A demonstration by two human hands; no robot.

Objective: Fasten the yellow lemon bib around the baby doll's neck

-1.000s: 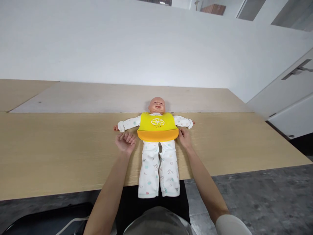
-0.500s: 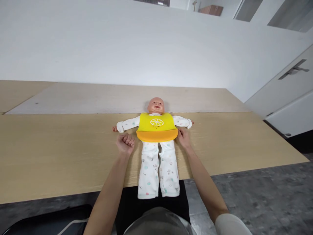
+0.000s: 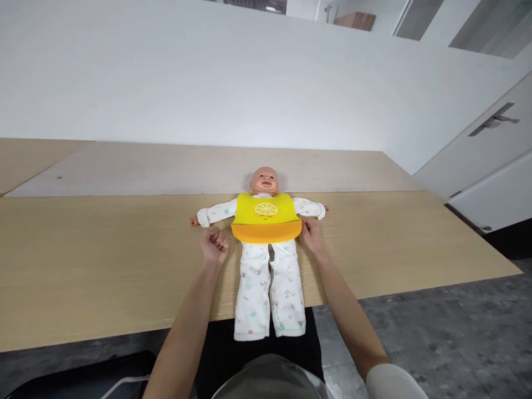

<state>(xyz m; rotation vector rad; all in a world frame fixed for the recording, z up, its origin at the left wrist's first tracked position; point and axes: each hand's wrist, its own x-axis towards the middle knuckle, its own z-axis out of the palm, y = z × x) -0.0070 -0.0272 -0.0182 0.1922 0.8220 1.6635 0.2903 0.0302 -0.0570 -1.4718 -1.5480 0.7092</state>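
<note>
A baby doll (image 3: 265, 180) lies face up on the table, arms spread out, wearing white printed clothes. Over its chest is a yellow silicone bib (image 3: 266, 208) with a lemon slice and a smiling face. Along the bib's bottom runs an orange catch pocket (image 3: 266, 232). My left hand (image 3: 214, 244) rests on the table in a loose fist, left of the bib and apart from it. Beside the pocket's right end is my right hand (image 3: 312, 235), fingers curled in; whether they touch the bib's edge I cannot tell. The doll's trouser legs (image 3: 270, 299) reach past the table's front edge.
The wooden table (image 3: 103, 249) meets a white wall or partition (image 3: 208, 77) at the back. At the right is a door with a metal handle (image 3: 494, 118). A black chair (image 3: 83, 379) with a white cable stands at the lower left.
The view has shifted very slightly. Both hands, the doll and the bib stay in the same places relative to each other.
</note>
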